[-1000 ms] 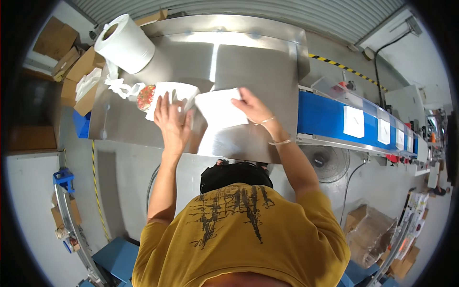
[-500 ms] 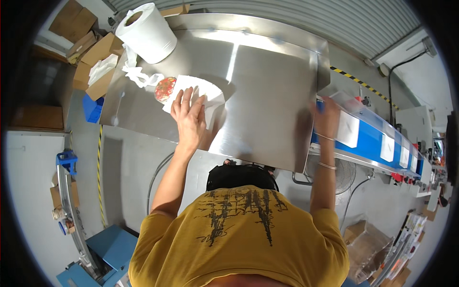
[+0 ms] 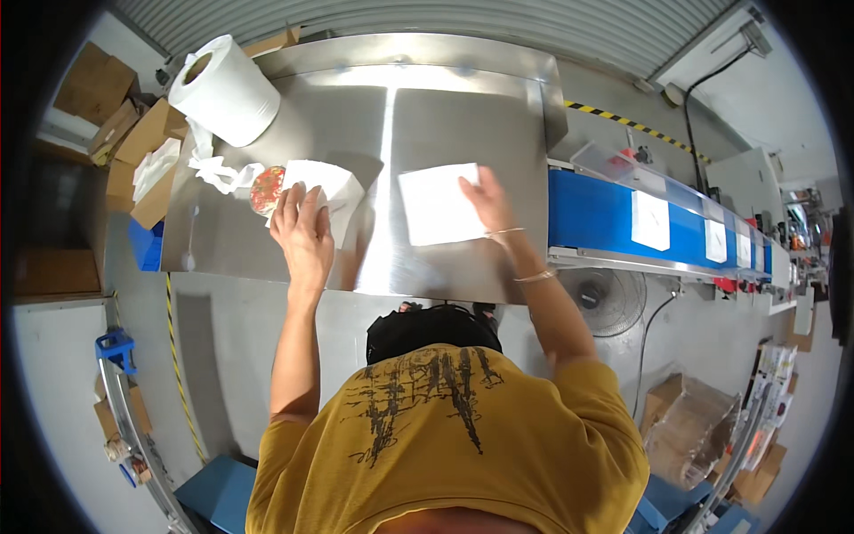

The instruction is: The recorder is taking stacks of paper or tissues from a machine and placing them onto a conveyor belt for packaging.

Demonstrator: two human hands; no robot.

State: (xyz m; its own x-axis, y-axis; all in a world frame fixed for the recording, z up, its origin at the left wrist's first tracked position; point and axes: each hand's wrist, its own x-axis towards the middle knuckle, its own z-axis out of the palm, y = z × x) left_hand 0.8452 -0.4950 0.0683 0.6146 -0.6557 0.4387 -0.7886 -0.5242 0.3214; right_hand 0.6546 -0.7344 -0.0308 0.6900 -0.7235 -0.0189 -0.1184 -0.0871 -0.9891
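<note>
My left hand (image 3: 303, 233) rests with fingers stretched on a white stack of flat sheets or packets (image 3: 338, 191); which of these I cannot tell. A round red patterned piece (image 3: 267, 190) shows at the stack's left edge. My right hand (image 3: 489, 203) pinches the right side of a white square sheet or flat packet (image 3: 439, 205) over the steel table (image 3: 471, 116). Its thumb lies on top and the other fingers are mostly hidden. Wrist bands show on the right arm.
A large white paper roll (image 3: 227, 93) stands at the table's back left, with loose white strips (image 3: 213, 171) beside it. At right, a blue conveyor belt (image 3: 592, 205) carries several white squares under a clear cover. Open cardboard boxes (image 3: 156, 160) sit left; a fan (image 3: 605, 301) stands below the belt.
My right hand has come left from the belt's near end and now holds a white square over the table. My left hand stays on the stack. The view has shifted to the right.
</note>
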